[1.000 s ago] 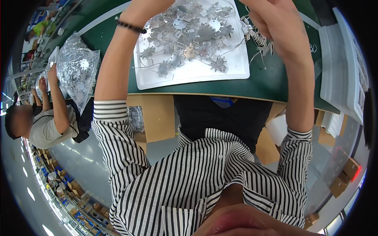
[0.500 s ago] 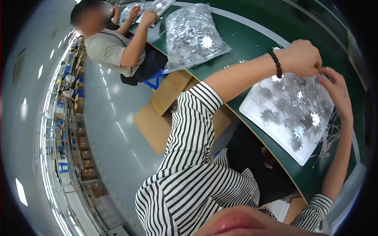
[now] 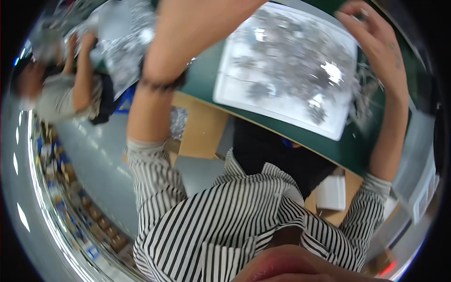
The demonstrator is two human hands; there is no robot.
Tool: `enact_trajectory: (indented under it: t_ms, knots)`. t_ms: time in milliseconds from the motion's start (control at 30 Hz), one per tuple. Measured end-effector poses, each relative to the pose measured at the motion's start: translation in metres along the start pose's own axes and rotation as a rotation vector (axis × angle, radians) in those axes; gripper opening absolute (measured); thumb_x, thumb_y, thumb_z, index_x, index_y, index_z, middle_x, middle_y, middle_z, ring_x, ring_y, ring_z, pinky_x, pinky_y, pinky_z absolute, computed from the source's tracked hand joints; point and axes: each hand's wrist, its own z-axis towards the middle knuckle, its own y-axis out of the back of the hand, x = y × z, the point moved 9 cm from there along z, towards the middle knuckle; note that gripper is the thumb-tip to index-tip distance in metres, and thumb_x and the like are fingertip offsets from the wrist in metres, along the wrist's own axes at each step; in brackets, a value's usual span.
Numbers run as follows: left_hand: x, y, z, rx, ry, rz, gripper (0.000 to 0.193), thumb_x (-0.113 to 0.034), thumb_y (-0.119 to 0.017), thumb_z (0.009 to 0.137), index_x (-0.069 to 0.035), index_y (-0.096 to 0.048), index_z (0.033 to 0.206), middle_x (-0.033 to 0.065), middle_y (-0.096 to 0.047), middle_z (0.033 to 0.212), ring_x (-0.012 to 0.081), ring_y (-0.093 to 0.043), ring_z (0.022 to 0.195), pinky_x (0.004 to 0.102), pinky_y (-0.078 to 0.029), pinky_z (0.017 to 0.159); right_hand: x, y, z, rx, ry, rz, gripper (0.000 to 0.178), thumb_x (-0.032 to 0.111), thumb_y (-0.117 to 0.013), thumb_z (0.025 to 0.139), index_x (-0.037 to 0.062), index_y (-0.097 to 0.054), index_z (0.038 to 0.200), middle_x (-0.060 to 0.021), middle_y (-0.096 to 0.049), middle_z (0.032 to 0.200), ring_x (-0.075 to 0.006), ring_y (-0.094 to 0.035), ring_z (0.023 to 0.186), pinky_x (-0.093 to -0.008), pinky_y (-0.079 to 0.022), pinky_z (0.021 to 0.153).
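Observation:
My left hand, smeared by motion, reaches over the left side of a white tray; its fingers run past the top edge and are hidden. A dark braided band circles that wrist. Beyond the tray's far right corner, my right hand is raised with its fingers curled together. A small greyish bit shows between them, too blurred to name. In the tray lies a heap of silvery, spiky flat metal pieces, some with thin wire-like strands.
More thin grey strands lie on the green table right of the tray. A clear bag of silvery parts is at the far left, near a co-worker. An open cardboard box stands below the table edge.
My view has turned, so the tray appears higher and further left. My hands were close together above the tray; now they are wide apart, the left one further left.

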Motion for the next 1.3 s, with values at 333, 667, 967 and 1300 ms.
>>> enact_trajectory:
  t_ms: [333, 667, 967, 1300]
  knots:
    - [-0.069, 0.145, -0.120, -0.621, 0.470, -0.270, 0.021, -0.005, -0.072, 0.089, 0.002, -0.072, 0.109, 0.0088, -0.071, 0.091, 0.0103, -0.060, 0.074, 0.0190, -0.049, 0.063, 0.030, -0.016, -0.046, 0.081, 0.160, 0.097, 0.014, 0.011, -0.064, 0.087, -0.0013, -0.061, 0.092, -0.0091, -0.061, 0.077, -0.0155, -0.049, 0.063, -0.0256, -0.040, 0.057]
    - [-0.073, 0.134, -0.121, -0.724, 0.355, -0.262, 0.014, -0.006, -0.068, 0.092, 0.007, -0.073, 0.094, 0.0105, -0.071, 0.089, 0.0118, -0.056, 0.066, 0.0229, -0.046, 0.057, 0.037, -0.018, -0.067, 0.204, 0.057, 0.209, 0.016, 0.013, -0.062, 0.089, -0.0032, -0.062, 0.090, -0.0130, -0.064, 0.081, -0.0200, -0.052, 0.063, -0.0257, -0.042, 0.058]
    - [-0.044, 0.128, -0.130, -0.733, 0.559, -0.406, 0.022, -0.016, -0.065, 0.096, 0.004, -0.072, 0.094, 0.0075, -0.069, 0.080, 0.0104, -0.052, 0.060, 0.0216, -0.043, 0.054, 0.025, -0.023, -0.070, 0.086, 0.056, 0.685, 0.020, 0.018, -0.060, 0.096, -0.0018, -0.065, 0.093, -0.0103, -0.064, 0.082, -0.0161, -0.051, 0.064, -0.0245, -0.040, 0.057]
    - [-0.052, 0.225, -0.267, -1.009, 0.794, 0.464, 0.032, -0.027, -0.073, 0.089, 0.002, -0.074, 0.102, 0.0071, -0.069, 0.092, 0.0147, -0.057, 0.070, 0.0249, -0.046, 0.063, -0.032, 0.002, -0.080, -0.183, -0.287, 0.695, 0.009, 0.011, -0.062, 0.097, 0.0024, -0.063, 0.096, 0.0029, -0.052, 0.068, -0.0030, -0.038, 0.055, -0.0172, -0.029, 0.049]
